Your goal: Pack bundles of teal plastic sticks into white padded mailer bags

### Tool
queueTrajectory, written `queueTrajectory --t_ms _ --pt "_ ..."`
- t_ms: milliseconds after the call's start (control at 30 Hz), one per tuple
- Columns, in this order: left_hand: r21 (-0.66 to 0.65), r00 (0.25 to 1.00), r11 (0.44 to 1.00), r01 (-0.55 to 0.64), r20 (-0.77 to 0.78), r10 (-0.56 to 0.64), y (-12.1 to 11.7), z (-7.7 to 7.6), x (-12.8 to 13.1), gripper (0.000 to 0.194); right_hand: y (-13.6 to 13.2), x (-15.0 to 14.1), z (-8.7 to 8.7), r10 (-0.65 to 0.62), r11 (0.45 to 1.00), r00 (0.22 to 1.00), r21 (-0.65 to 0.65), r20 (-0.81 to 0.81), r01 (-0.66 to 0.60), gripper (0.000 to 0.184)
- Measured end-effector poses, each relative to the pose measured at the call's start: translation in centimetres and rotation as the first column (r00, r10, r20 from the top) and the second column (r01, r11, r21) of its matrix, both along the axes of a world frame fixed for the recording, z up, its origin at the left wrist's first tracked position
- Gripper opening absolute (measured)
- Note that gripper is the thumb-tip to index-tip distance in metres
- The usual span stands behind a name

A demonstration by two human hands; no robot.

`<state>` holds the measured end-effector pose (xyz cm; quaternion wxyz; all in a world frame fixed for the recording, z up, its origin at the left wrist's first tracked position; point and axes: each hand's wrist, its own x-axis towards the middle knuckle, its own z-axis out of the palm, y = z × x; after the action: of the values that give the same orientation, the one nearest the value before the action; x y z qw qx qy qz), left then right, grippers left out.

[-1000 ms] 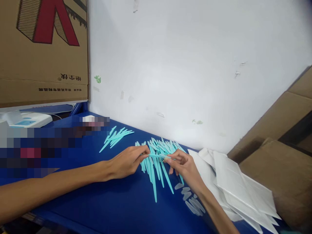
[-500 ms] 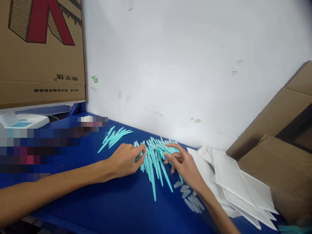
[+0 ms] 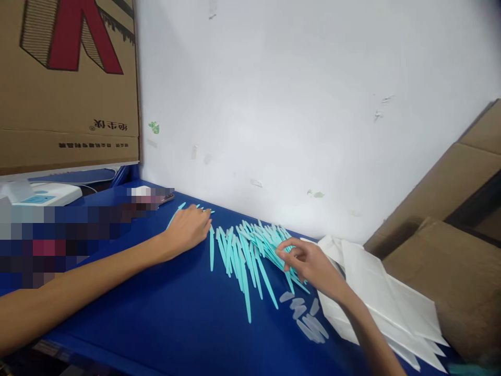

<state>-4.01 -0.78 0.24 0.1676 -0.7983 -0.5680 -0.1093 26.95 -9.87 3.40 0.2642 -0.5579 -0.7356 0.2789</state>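
Back of the blue table's middle, my left hand (image 3: 190, 225) bends over a small group of slim turquoise sticks, which look like eyebrow razors (image 3: 176, 215). Its fingers are closed downward, and whatever they hold is hidden. One turquoise stick (image 3: 212, 253) points down the table just below its fingertips; whether they touch it I cannot tell. My right hand (image 3: 303, 259) is at the right side of the larger turquoise pile (image 3: 242, 256), thumb and index finger pinched together. Nothing I can name shows in that pinch. Several translucent caps (image 3: 311, 326) lie below it.
White paper-like sheets or envelopes (image 3: 376, 292) are stacked at the right, beside a cardboard box (image 3: 438, 271). Another carton (image 3: 78, 104) stands at upper left. A white device (image 3: 58, 193) and a phone (image 3: 168, 198) are at left, near a blurred-out patch. A white wall (image 3: 293, 104) runs behind.
Earlier both hands held one turquoise stick over the large pile. My left hand has since gone left and back to the small group; my right hand has drawn slightly right.
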Motion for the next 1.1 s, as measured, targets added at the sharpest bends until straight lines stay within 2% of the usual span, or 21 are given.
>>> queueTrajectory --t_ms 100,233,300,433,600,767,833,933,1100 --pt "0.034 0.995 0.995 -0.096 -0.030 0.097 1.3 0.1 -1.1 0.027 -0.5 1.1 0.9 0.090 0.979 0.995 -0.186 0.037 -0.082 0.040" --pt "-0.061 0.989 0.988 -0.145 -0.046 0.142 2.1 -0.5 -1.9 0.030 -1.0 2.3 1.1 0.237 0.870 0.971 -0.452 0.026 -0.200 0.047" --pt "-0.090 0.988 0.985 -0.150 -0.043 0.146 2.3 -0.7 -1.9 0.031 -0.9 2.7 0.8 0.250 0.832 0.968 -0.515 0.018 -0.206 0.049" --pt "-0.112 0.992 0.986 -0.121 -0.032 0.118 2.2 -0.7 -1.8 0.031 -0.6 2.8 -0.1 0.193 0.835 0.980 -0.533 0.057 -0.134 0.048" --pt "-0.113 0.996 0.990 -0.084 -0.024 0.082 2.0 -0.6 -1.8 0.033 -0.5 2.4 -1.4 0.148 0.902 0.986 -0.421 0.082 -0.100 0.037" --pt "-0.062 0.998 0.997 -0.051 0.028 0.053 1.7 -0.4 -1.6 0.033 -0.3 2.0 -2.2 0.201 0.951 0.975 -0.258 0.096 -0.170 0.030" --pt "-0.038 0.999 0.999 0.010 0.047 -0.008 1.5 -0.3 -1.4 0.031 -0.2 1.6 -1.8 0.202 0.969 0.971 -0.171 0.125 -0.180 0.031" --pt "0.002 0.988 0.990 0.143 0.057 -0.143 0.9 -0.1 -0.8 0.028 -0.3 0.8 -0.8 0.125 0.992 0.979 -0.003 0.162 -0.126 0.033" --pt "0.033 0.916 0.935 0.352 0.192 -0.351 -1.1 0.0 0.7 0.028 -0.4 -0.4 -0.1 -0.061 0.962 0.994 0.270 0.094 0.033 0.029"
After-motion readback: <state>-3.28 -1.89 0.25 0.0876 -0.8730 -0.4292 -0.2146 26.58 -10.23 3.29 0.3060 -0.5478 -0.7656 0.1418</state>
